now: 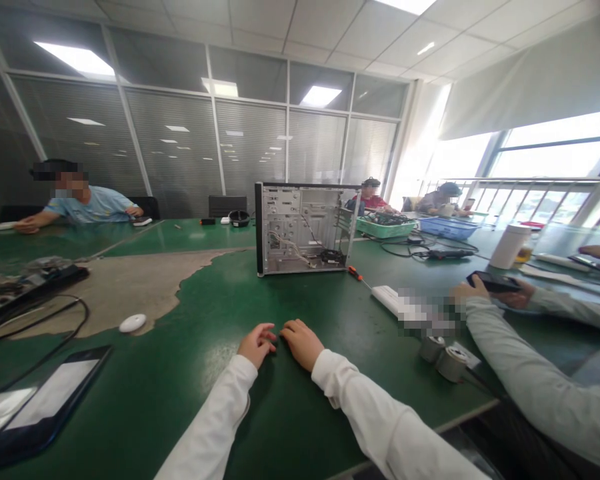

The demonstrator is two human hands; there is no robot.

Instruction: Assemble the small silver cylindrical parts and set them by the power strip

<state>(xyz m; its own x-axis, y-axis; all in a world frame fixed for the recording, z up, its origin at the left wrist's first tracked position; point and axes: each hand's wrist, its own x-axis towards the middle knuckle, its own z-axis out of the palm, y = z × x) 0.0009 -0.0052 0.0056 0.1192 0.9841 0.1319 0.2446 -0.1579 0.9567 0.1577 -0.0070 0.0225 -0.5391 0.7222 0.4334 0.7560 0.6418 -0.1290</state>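
My left hand (258,345) is over the green tabletop (280,413), fingers loosely bent and apart, holding nothing. Beside it, palm down, my right hand (301,343) rests with its fingertips close to those of the left; nothing shows in it. Beyond both hands stands an upright computer case (307,230) with its side off. Thin cables and a black fan-like part lie inside its metal frame. Neither hand touches the case. An orange-and-black screwdriver (355,273) lies at the case's lower right corner.
Left are a white round object (133,324), a dark tablet-like panel (55,400) and a power strip (30,290). At right, a co-worker's hands hold a black device (495,282) near metal cylinders (453,364). Farther back stand a green basket (387,228), blue basket (450,228) and white bottle (510,247).
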